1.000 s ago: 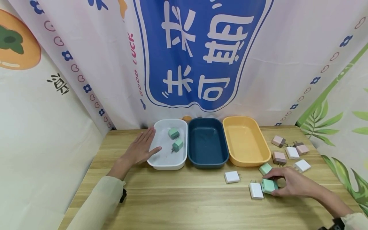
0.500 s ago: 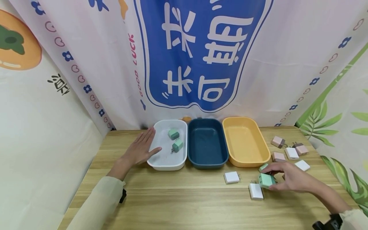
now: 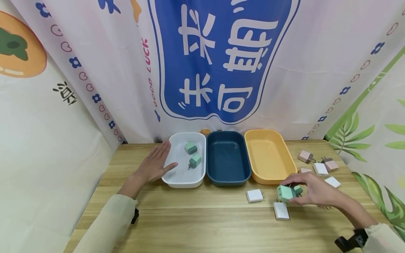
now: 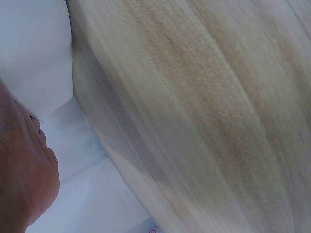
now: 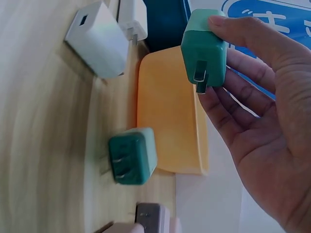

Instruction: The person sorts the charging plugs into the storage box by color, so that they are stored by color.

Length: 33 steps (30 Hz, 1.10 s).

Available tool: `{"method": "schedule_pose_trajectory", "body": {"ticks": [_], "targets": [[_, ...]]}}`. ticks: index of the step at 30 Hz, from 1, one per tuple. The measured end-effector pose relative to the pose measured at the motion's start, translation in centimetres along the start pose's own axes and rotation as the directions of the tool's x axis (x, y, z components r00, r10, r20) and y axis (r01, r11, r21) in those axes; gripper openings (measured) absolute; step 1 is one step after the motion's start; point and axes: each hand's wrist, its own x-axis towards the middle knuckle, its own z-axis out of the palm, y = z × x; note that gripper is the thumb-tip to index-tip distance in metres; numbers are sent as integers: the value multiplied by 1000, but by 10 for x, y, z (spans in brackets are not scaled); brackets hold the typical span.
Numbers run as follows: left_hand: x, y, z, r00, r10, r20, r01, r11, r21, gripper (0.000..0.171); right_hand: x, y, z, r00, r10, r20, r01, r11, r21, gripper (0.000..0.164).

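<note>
My right hand (image 3: 313,191) pinches a green charger plug (image 3: 285,193) between thumb and fingers, lifted above the table near the yellow tray. In the right wrist view its metal prongs point toward the camera. Another green charger plug (image 5: 133,155) lies on the table below it. My left hand (image 3: 152,165) rests with straight fingers on the left rim of a white tray (image 3: 183,185). Inside that tray lie two green charger plugs (image 3: 195,160). Only part of the left hand and the tray's outer wall show in the left wrist view.
A dark blue tray (image 3: 228,160) and a yellow tray (image 3: 269,154) stand right of the white one. Two white charger plugs (image 3: 255,195) lie in front. Pink plugs (image 3: 305,156) and more white plugs (image 3: 321,169) are scattered at the right. A printed curtain (image 3: 126,70) hangs behind.
My right hand has raised the green charger plug off the table and shifted it slightly left and toward the back. My left hand has stayed on the white tray.
</note>
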Motion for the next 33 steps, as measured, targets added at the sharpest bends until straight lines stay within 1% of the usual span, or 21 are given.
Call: {"method": "schedule_pose_trajectory", "body": {"ticks": [3, 8, 11, 17, 20, 25, 33], "targets": [[0, 0, 0, 1000, 0, 2, 0, 1000, 1, 100, 6, -3, 0, 1000, 8, 7, -8, 1000, -6, 43], [1, 0, -1, 1000, 4, 0, -4, 1000, 6, 100, 15, -7, -1, 998, 54, 38, -54, 999, 2, 41], [1, -1, 0, 1000, 7, -4, -7, 1000, 7, 99, 21, -8, 0, 997, 59, 46, -60, 998, 14, 42], [1, -4, 2, 1000, 22, -18, -22, 1000, 10, 99, 33, -9, 3, 999, 27, 36, -29, 998, 56, 42], [0, -4, 2, 999, 28, -18, -28, 999, 20, 98, 39, -10, 5, 1000, -4, 27, 2, 997, 72, 42], [0, -4, 2, 999, 28, -20, -28, 999, 18, 99, 50, -11, 7, 998, -51, 33, 48, 995, 85, 42], [0, -3, 2, 999, 24, -22, -24, 1000, 16, 99, 65, -16, 12, 995, -94, 33, 89, 988, 129, 42]]}}
